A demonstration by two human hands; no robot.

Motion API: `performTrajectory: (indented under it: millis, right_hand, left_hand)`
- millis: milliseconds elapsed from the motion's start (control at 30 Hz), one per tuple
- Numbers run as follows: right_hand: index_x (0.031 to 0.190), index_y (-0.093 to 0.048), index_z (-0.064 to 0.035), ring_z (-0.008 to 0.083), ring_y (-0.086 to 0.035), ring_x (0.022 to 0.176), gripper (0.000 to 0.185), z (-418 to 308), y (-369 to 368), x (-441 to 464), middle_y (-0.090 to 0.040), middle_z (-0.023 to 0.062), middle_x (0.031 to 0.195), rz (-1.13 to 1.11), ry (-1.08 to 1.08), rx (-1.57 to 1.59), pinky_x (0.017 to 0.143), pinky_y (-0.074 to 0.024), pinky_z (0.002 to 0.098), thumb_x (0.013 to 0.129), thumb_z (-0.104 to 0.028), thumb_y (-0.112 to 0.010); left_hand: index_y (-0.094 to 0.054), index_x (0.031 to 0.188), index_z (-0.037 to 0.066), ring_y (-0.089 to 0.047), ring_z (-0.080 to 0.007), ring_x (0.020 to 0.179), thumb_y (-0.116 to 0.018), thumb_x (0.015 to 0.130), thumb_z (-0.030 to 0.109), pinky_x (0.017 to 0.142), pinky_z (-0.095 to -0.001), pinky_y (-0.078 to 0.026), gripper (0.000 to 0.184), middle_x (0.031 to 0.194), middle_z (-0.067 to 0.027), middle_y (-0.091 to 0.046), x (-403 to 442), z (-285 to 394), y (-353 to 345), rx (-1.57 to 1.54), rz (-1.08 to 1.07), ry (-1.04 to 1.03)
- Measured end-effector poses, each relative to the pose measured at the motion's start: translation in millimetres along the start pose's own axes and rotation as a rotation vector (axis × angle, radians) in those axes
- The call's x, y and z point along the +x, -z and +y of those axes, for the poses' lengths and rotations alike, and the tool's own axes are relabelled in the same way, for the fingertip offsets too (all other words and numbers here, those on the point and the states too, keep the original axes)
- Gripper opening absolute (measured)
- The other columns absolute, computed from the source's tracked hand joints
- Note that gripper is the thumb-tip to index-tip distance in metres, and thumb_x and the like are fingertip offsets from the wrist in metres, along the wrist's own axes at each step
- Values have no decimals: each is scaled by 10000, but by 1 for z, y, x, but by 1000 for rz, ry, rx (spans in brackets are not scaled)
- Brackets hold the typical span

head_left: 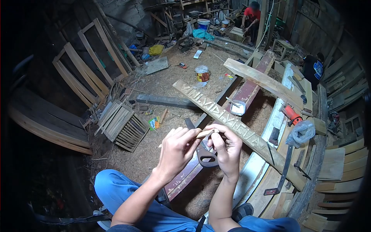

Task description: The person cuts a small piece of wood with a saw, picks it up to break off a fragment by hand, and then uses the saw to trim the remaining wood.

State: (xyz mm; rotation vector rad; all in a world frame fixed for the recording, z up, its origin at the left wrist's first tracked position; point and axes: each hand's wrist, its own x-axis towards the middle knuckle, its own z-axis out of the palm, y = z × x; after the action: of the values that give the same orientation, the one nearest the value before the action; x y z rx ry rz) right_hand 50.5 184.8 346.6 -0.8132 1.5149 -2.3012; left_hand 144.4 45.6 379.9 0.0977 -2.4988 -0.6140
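Observation:
My left hand point(177, 146) is closed around a small strip of pale wood point(204, 133), held in front of me. At the strip's other end the fingers of my right hand point(227, 149) are pinched together; whether anything else is between them I cannot make out. Just below the hands is a handsaw with a dark handle point(208, 159), lying across a worn reddish beam point(185, 176). Beyond my right hand stretches a long board with carved raised letters point(216, 110), resting across the beams.
A white paint tub point(237, 108) with a brush stands beside the carved board. An orange power tool point(292, 115) and a plastic bag point(300, 133) lie to the right. A slatted wooden crate point(125, 127) sits left. Two people work behind, one in a red shirt point(252, 14).

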Motion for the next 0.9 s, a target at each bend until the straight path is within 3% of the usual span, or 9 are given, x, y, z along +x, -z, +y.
performTrajectory:
  millis: [167, 233, 333, 533, 667, 900]
  right_hand:
    - [1113, -710, 18, 51, -598, 735, 229, 1, 0, -1, -667, 7, 840, 17, 18, 62, 664, -479, 217, 1046, -183, -624]
    - [1085, -708, 11, 38, -579, 721, 226, 5, 4, -2, -654, 5, 825, 0, -21, 240, 642, -457, 201, 1053, -198, -630]
    - [1080, -702, 10, 33, -579, 715, 220, 4, 6, -2, -662, 14, 822, -34, 0, 233, 622, -449, 198, 1046, -201, -647]
    - [1053, -674, 1, 53, -556, 663, 222, 15, 8, -4, -651, 26, 780, -85, -17, 573, 581, -440, 204, 1013, -217, -692]
    - [1024, -659, -6, 59, -548, 648, 211, 13, 3, -3, -639, 37, 783, -75, 5, 576, 565, -432, 208, 1014, -215, -690]
    - [994, -639, -19, 52, -506, 609, 194, 23, 4, -3, -584, 15, 781, -127, 19, 651, 537, -422, 220, 1014, -204, -696]
  left_hand:
    - [-730, 1112, 50, -517, -256, 690, -773, 846, 86, 673, -385, -413, 272, 743, -80, -549, 4, 5, 2, 104, 46, -86]
    - [-726, 1137, 74, -538, -251, 728, -756, 898, 184, 685, -382, -409, 265, 788, -61, -564, 3, 7, 2, 98, 11, -133]
    - [-730, 1139, 62, -527, -248, 721, -768, 897, 205, 684, -376, -404, 284, 784, -57, -560, 1, 5, 2, 78, 43, -154]
    - [-735, 1130, 66, -542, -242, 712, -766, 904, 189, 680, -361, -407, 260, 804, -68, -594, 2, 4, 6, -81, -49, -151]
    - [-740, 1092, 25, -490, -221, 654, -786, 882, 154, 652, -364, -370, 251, 718, -67, -553, 4, 2, 4, -172, -37, -145]
    - [-729, 1106, 17, -616, -255, 753, -732, 932, 157, 728, -353, -452, 224, 856, -112, -677, 1, 1, 7, -314, -182, -25]
